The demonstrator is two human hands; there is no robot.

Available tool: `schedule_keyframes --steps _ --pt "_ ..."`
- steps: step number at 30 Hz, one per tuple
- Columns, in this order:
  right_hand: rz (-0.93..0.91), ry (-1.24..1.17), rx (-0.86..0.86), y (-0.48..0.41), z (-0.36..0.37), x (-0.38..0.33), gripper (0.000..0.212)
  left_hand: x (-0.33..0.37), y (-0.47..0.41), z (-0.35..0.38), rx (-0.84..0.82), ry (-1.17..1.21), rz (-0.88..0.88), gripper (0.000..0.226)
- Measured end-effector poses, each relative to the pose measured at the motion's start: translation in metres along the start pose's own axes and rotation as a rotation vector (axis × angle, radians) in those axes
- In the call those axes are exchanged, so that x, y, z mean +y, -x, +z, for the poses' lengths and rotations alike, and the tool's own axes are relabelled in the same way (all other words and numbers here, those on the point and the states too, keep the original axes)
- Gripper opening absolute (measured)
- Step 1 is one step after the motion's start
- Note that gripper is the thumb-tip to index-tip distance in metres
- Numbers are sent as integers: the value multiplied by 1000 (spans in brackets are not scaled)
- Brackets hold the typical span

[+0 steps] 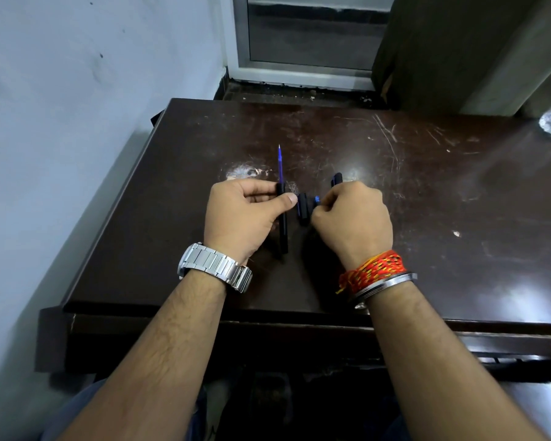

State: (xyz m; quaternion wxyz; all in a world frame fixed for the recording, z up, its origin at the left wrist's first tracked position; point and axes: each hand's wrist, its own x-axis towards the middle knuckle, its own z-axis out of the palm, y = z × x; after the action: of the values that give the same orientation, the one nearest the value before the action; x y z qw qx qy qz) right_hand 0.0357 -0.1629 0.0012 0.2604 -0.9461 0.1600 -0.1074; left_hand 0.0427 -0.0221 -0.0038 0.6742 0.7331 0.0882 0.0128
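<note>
Center frame, over table (427, 186): L hand (239, 214) is pinching black pen barrel (283, 227), blue refill (280, 163) poking out toward top. R hand (353, 218), fingers curled, is gripping short black front piece (303, 208) just right of barrel, plus another dark part (336, 179). Pen looks approx half done: parts apart, joining left to do.

Left hand (245, 214): pinches black pen barrel (282, 224); blue refill (280, 165) sticks out, pointing away.
Right hand (353, 218): curled round small black pen part (303, 210), just beside the barrel.
Table (427, 186): dark brown, scratched.
Left wrist: silver watch (215, 267).
</note>
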Motion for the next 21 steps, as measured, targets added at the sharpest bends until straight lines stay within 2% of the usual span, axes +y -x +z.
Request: schedule_keyframes --steps 3,8,11,13,17,21 --pt "-9 -22 -23 2 1 0 17 2 0 0 -7 24 -48 18" --pt "-36 -17 -45 1 1 2 15 3 3 0 -50 -12 -3 19" --pt "-26 -114 100 1 1 0 17 2 3 1 -88 -29 -12 22" --pt "-6 -377 165 -3 0 -4 18 2 4 1 -145 -39 -32 23" --pt "203 -1131 -7 -13 -2 -8 20 3 6 2 -235 -82 -54 21" --pt "285 -1303 -78 -14 -7 -9 20 3 8 1 -280 -121 -55 22"
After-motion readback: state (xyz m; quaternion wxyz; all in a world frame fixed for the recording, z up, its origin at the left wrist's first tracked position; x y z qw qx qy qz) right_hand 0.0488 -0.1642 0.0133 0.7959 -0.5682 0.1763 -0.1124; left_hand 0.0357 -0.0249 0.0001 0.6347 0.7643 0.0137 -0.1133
